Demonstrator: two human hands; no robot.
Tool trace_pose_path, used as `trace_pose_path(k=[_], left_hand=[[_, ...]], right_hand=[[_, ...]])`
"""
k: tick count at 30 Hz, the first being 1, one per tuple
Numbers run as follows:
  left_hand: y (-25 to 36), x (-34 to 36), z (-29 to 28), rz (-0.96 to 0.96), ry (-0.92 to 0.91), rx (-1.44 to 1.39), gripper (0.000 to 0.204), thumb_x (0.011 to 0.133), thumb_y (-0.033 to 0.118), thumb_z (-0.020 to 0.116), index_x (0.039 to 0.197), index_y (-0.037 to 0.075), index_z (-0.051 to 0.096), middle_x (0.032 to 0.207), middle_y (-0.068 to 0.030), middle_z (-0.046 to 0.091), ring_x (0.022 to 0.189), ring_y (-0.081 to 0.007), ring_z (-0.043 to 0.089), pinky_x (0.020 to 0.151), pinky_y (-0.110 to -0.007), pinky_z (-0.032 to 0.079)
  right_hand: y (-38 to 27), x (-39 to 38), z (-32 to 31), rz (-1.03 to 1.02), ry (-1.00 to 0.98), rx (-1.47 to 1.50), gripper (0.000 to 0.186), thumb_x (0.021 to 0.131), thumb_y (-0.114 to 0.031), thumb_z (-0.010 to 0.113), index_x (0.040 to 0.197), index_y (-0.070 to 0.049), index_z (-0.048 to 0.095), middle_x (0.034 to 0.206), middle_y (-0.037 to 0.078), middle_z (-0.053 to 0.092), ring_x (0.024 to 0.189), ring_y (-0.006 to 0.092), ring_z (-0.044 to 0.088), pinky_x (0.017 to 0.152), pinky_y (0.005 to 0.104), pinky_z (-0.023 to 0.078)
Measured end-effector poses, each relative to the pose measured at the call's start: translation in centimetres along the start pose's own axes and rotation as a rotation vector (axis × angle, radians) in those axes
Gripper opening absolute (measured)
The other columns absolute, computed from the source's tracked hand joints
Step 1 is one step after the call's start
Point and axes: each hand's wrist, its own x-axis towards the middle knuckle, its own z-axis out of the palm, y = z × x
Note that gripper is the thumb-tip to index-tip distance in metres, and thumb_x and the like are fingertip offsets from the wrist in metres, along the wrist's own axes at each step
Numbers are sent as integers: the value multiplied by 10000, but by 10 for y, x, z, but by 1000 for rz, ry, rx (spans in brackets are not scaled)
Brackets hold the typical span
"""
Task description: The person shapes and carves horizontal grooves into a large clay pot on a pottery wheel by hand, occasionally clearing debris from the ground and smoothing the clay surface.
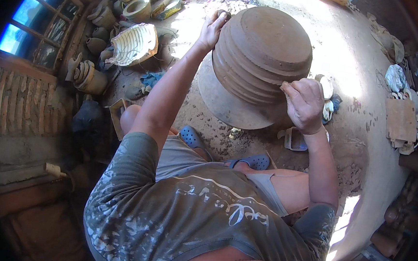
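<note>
A large brown clay pot (258, 56) with ridged sides and a smooth, flat-looking top stands on a round grey-brown disc (216, 102). My left hand (213, 30) is at the pot's far left side, its fingers curled and their tips partly hidden. At the near right side, my right hand (306, 104) has its thumb and fingers pinched together close against the lower ridges. Whatever either hand holds is too small or hidden to make out. Both arms reach forward around the pot.
A white ribbed mould piece (135, 44) and several clay vessels (138, 9) crowd the left wall. Near my right wrist sits a clear plastic tub (295, 139). White pieces and a flat brown board (401, 119) stand at the right. Clay crumbs litter the floor.
</note>
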Motion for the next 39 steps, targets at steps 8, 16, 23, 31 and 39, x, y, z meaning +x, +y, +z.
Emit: trace_pose_path(k=[8,16,23,31,39], left_hand=[[-3,-21,1,-50,212,98,341,1094,305,546,1174,-15,630,1050,-147,704,993,-226,641,923,-372,505],[-1,-47,12,32,375,215,349,1101,308,521,1187,-19,609,1073,-208,711,1016,-347,680,920,-438,516],[5,-75,27,54,441,141,338,1134,279,456,1273,-22,520,1134,-210,676,1045,-320,658,943,-417,505],[33,-114,56,-26,527,117,397,1145,289,397,1366,-41,389,1175,-266,665,1088,-363,652,944,-451,496],[47,-143,61,-30,511,72,405,1145,266,402,1386,-56,359,1175,-286,651,1061,-351,638,946,-447,491]], right_hand=[[-13,14,6,-33,-11,-24,176,768,8,770,939,-21,737,918,65,643,871,271,631,750,416,499],[-22,22,11,-17,-28,-36,139,778,-6,770,908,-27,728,906,65,638,878,266,631,744,409,497],[-34,35,22,-22,-21,-85,102,798,-56,778,885,-60,726,883,43,633,888,248,624,736,395,478],[-54,51,33,17,-27,-180,67,798,-93,751,842,-104,701,869,4,637,894,217,621,753,385,448],[-82,78,54,108,-131,-326,77,774,-89,699,766,-135,638,818,16,605,874,227,609,769,392,438]])
